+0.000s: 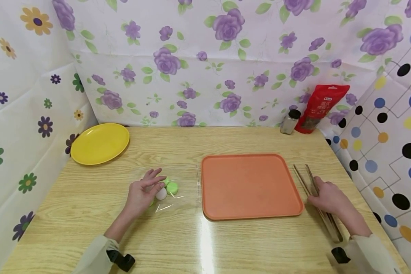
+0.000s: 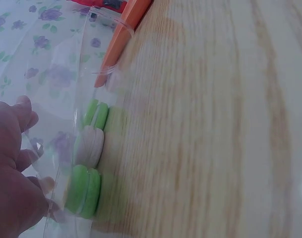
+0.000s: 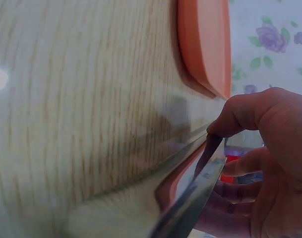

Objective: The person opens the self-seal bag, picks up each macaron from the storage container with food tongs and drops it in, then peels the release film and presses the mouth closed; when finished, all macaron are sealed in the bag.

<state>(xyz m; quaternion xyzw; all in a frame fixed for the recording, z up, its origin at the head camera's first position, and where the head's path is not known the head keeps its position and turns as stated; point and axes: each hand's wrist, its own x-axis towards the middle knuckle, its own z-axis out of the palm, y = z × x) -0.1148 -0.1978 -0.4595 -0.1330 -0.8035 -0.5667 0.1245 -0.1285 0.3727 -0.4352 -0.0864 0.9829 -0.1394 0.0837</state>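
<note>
L hand [image 1: 142,193] pinches clear pack [image 1: 187,184] of macarons [image 1: 172,188] at tray [image 1: 251,186]'s 9 o'clock, prob. to steady it; R hand [image 1: 328,196], thumb spread opp. fingers, grips splayed tongs [image 1: 330,226] at 3 o'clock, prob. for squeeze control.

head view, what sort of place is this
Probably a staged tabletop, perhaps for food handling: patterned sheets rise behind and on both sides of the wood-grain table, which has a tray on it.

Wood-grain table [image 1: 253,247]: tray [image 1: 251,186], tongs [image 1: 330,227], plate [image 1: 100,144], clear bag [image 1: 187,185], jar [image 1: 289,123], pouch [image 1: 320,108].
</note>
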